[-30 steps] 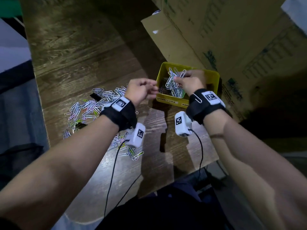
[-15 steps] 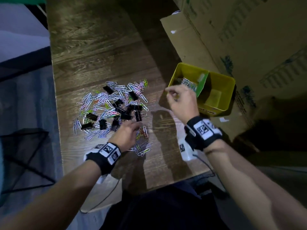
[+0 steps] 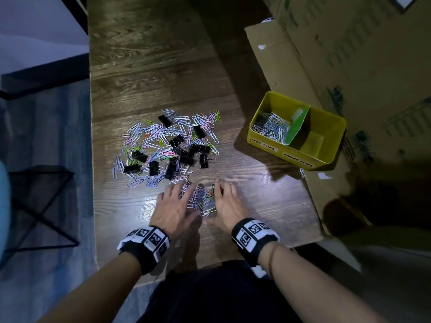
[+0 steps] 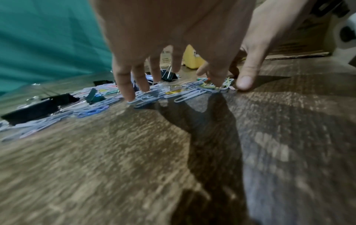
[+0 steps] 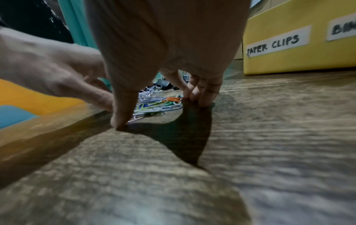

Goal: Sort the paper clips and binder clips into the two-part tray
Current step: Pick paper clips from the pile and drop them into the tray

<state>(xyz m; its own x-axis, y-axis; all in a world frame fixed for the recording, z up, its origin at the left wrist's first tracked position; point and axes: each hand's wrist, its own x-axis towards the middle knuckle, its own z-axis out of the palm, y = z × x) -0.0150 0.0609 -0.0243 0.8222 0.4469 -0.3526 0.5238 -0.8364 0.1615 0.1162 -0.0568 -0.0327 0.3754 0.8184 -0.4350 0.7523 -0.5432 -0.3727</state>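
Note:
A mixed pile of coloured paper clips (image 3: 163,136) and black binder clips (image 3: 154,167) lies mid-table. The yellow two-part tray (image 3: 289,157) stands to the right, labelled PAPER CLIPS and BINDER CLIPS (image 5: 273,44). Its left part holds paper clips (image 3: 270,129). Past the green divider (image 3: 297,127), the right part looks bare. My left hand (image 3: 179,201) and right hand (image 3: 227,201) rest fingertips-down on the table, flanking a small cluster of paper clips (image 3: 201,201). The left fingers (image 4: 127,91) touch its clips, and the right thumb (image 5: 119,115) presses the wood beside it. Neither hand holds anything.
Large cardboard boxes (image 3: 326,54) crowd the right side behind and beside the tray. One stray paper clip (image 3: 302,172) lies by the tray's front. The table's left edge (image 3: 92,159) drops to a floor with a black wire frame (image 3: 39,206). My wrists are near the front edge.
A second ago both hands were at the tray, the right holding paper clips over it. Both have since come back to the near side of the pile and set down around a small cluster.

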